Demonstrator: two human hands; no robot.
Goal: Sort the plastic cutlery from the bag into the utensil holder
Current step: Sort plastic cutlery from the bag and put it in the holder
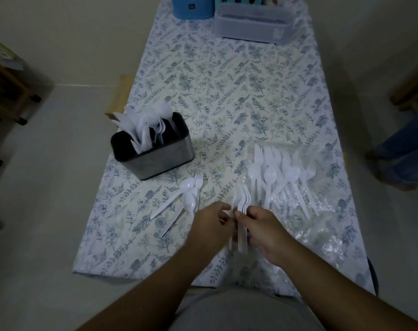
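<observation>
Both forearms reach out from the body at the near edge, and the hands meet over the surface (227, 96). Her or his right hand (263, 232) is curled round a small stack of forks (243, 206), tines pointing away; the left hand (211, 225) has its fingertips pinching at the same stack, perhaps squaring it or peeling one off.

The stack looks loose and slick. If the two hands pull against each other, I'd expect forks to fan out and drop, some toward the near edge just below the wrists and off onto the floor.

The bag (306, 187) lies flat to the right with a heap of mixed cutlery (277, 177) on it, close to the right edge; a careless sweep of the right arm could drag the slippery plastic over.

The holder (155, 151) stands to the left, close to the left edge, already bristling with pieces; a hard push into it might nudge it outward. Loose spoons (187, 194) and a fork lie between it and the hands, in the likely path.

Open cloth runs far ahead, up to the boxes (248, 27) at the back.
</observation>
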